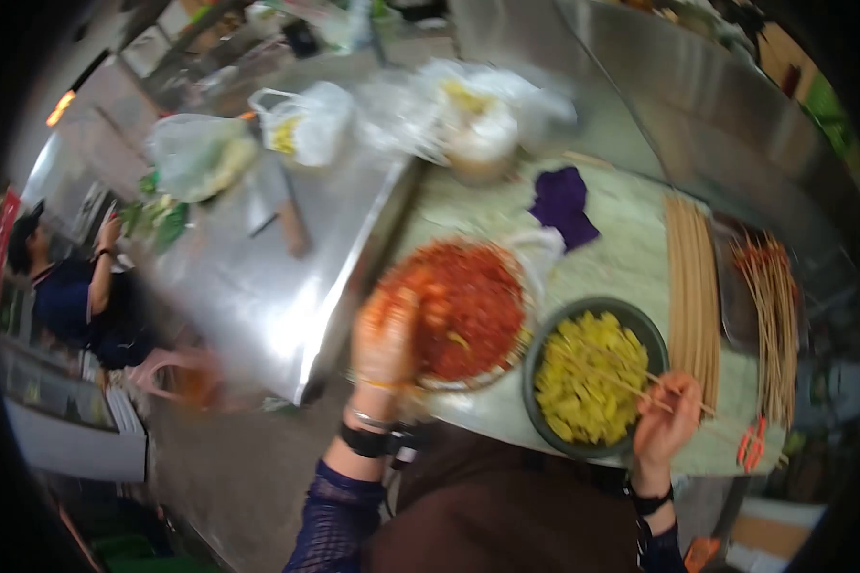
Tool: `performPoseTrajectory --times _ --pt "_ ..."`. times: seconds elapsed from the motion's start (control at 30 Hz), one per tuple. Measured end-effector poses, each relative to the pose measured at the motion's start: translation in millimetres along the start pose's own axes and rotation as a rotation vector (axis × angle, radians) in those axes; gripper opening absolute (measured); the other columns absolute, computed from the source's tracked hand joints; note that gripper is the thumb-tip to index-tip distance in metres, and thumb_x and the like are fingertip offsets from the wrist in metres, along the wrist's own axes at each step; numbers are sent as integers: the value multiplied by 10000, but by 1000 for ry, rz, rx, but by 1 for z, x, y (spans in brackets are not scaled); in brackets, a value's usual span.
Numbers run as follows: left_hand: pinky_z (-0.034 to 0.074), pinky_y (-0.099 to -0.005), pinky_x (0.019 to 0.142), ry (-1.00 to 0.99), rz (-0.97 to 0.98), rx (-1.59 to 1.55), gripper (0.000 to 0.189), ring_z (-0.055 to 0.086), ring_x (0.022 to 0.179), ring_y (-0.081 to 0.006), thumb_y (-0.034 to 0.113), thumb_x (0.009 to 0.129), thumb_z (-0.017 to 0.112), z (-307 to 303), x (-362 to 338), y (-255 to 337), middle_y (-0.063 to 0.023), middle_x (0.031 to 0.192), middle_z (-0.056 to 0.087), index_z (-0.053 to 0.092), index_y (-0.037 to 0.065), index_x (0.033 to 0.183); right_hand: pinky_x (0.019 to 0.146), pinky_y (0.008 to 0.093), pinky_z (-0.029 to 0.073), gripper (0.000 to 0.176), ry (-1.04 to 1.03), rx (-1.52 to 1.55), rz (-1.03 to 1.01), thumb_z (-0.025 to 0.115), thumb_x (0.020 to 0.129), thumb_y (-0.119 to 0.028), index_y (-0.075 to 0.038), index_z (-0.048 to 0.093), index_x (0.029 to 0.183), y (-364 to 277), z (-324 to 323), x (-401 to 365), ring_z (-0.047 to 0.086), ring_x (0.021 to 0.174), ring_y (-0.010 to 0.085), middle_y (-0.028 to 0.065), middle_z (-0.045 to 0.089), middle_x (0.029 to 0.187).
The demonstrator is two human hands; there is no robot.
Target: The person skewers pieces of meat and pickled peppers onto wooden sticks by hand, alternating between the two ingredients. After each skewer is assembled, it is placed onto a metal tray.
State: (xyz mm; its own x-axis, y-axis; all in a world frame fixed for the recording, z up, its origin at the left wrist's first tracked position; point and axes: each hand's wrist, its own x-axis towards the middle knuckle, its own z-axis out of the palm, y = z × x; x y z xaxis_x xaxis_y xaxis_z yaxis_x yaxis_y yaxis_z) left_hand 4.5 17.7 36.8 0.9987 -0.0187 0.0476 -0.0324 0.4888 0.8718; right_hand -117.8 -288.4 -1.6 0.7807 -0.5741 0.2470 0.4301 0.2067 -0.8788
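My left hand [388,334] is at the left side of a round container of red, saucy food [473,310]; its fingers are blurred and stained orange-red, and what they hold, if anything, cannot be made out. At the right rim of a dark bowl [535,411] filled with yellow-green pieces [588,382], my right hand [669,415] is closed on thin wooden skewers [621,384]. Their far ends lie over the yellow-green pieces.
Long bare sticks [693,296] lie right of the bowl, beside a tray with a bundle of skewers [774,315]. A purple cloth [564,205], plastic bags [311,124] and a cleaver [282,210] lie farther back. Another person [81,286] is at the far left.
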Motion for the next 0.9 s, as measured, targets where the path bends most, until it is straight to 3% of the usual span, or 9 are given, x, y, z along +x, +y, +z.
performPoseTrajectory --times 0.07,0.23,0.33,0.37,0.47,0.57,0.7,0.8,0.9 --pt "517 -281 669 50 34 124 285 601 757 -181 137 925 545 -6 4 7 -133 968 630 544 -34 1153 500 252 436 280 -50 27 9 364 989 -261 -19 474 904 -6 2 -1 472 573 138 95 480 766" --pt "486 -251 713 38 -29 616 234 599 755 -169 74 867 599 -27 -6 13 -98 914 642 626 -30 1075 496 251 434 285 -78 62 -2 343 993 -231 -4 471 878 -8 10 3 463 564 143 100 467 751" --pt "467 -250 683 -102 129 953 168 587 737 -143 39 799 650 -22 -11 16 -73 840 639 673 -39 946 488 249 432 276 -65 71 2 341 991 -220 -2 468 880 -8 11 3 456 555 144 104 463 743" --pt "468 -289 662 -159 210 1196 171 603 711 -184 21 732 673 -24 -8 18 -88 790 643 686 -16 899 485 248 431 273 -60 78 4 340 990 -216 -1 467 881 -8 11 3 454 551 144 105 462 739" --pt "468 -338 650 -249 359 1452 158 606 697 -256 39 699 688 -21 -5 19 -119 754 629 688 11 855 479 243 428 270 -79 71 14 339 988 -214 1 467 886 -7 9 3 451 545 146 106 461 732" --pt "475 -374 664 -444 305 1559 152 601 722 -312 66 674 704 -14 -4 26 -129 760 630 684 32 822 476 239 425 275 -84 58 8 337 988 -217 1 465 882 -7 9 2 449 540 143 108 462 730" --pt "484 -403 681 -768 279 1587 181 608 757 -312 119 673 693 -14 3 32 -113 776 639 679 60 844 474 234 424 276 -89 51 19 334 988 -218 0 462 876 -8 10 3 448 533 141 109 462 729" --pt "482 -412 675 -849 219 1612 175 610 752 -312 142 696 670 -7 8 30 -112 763 638 681 87 861 473 234 425 277 -93 46 18 333 988 -217 0 461 873 -8 10 3 448 530 141 110 462 728" --pt "482 -419 668 -855 96 1847 171 616 753 -308 142 707 651 2 9 26 -113 755 638 678 105 872 473 234 428 280 -89 44 19 333 988 -219 0 462 871 -8 10 3 449 530 142 110 463 729"
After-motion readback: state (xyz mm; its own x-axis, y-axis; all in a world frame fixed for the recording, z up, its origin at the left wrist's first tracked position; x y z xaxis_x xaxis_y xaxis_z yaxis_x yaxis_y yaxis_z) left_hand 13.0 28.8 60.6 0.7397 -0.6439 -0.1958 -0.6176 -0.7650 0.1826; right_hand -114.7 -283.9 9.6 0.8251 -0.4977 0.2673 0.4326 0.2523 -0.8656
